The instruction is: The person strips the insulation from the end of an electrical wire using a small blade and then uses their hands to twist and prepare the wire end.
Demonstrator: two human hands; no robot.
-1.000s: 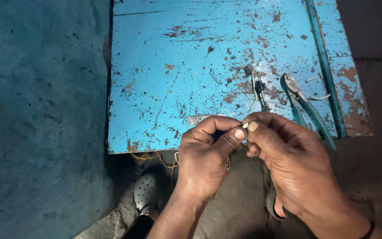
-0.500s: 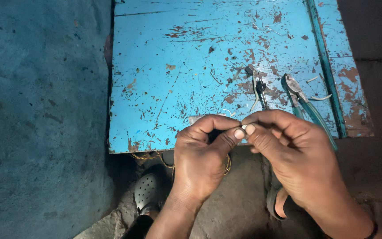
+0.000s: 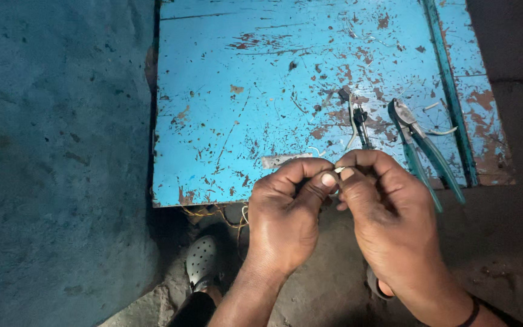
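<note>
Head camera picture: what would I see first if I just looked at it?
First, two hands meet in the lower middle: the left hand and right hand pinch a tiny pale piece between their thumbs. Behind them lies a chipped blue board, with green-handled pliers near its right edge.

No packages, labels, signs, screens.

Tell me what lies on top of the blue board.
On the blue board lie green-handled pliers, a smaller tool and wire bits. The hands cover its near edge.
</note>
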